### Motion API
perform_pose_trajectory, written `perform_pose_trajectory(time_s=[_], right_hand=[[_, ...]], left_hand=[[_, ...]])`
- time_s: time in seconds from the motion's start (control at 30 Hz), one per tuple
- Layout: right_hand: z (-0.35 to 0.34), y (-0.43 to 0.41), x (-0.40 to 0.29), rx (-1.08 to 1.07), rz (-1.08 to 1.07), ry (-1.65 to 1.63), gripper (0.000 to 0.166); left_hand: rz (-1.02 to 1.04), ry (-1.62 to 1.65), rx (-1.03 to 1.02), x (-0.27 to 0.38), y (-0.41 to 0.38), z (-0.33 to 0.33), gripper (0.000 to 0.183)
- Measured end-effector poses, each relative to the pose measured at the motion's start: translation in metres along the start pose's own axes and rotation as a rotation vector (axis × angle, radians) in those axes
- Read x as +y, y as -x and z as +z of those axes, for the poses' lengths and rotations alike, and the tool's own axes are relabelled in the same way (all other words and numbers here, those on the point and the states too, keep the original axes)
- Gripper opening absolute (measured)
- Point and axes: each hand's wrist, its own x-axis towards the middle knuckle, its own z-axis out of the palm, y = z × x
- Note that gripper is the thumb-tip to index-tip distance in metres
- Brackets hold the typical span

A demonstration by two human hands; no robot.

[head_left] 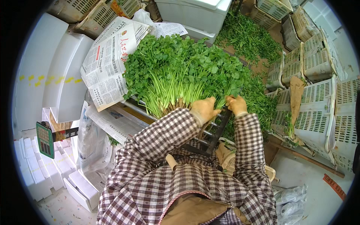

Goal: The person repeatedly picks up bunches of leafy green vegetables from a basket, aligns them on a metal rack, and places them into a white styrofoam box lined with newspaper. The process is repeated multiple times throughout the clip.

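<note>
A broad heap of leafy green herbs (180,70), like celery or coriander, lies on a metal rack (222,126) with its leaves away from me and its pale stems and brownish roots towards me. My left hand (204,109), in a tan glove, rests at the root ends at the heap's right side; its fingers are curled, and whether they grip stems is hidden. My right hand (236,104), also gloved, is just right of it by the rack's dark edge, fingertips pinched at some green stems and leaves. A small gap separates the hands.
Newspapers (105,67) lie left of the heap. White foam boxes (194,17) stand behind it and at the left. Plastic crates (312,104) line the right side, with loose greens (250,39) on the floor. A green-framed scale panel (45,140) stands at the lower left.
</note>
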Motion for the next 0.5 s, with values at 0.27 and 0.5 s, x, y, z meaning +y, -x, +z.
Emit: perform_pose_trajectory(time_s=[0.27,0.5], right_hand=[[-0.004,0.044,-0.027,-0.014,0.003,-0.269,0.030],[0.064,0.094,-0.035,0.101,0.048,0.870,0.051]], left_hand=[[-0.096,0.376,-0.238,-0.012,-0.009,-0.013,0.028],[0.032,0.005,-0.209,-0.040,0.019,0.021,0.037]])
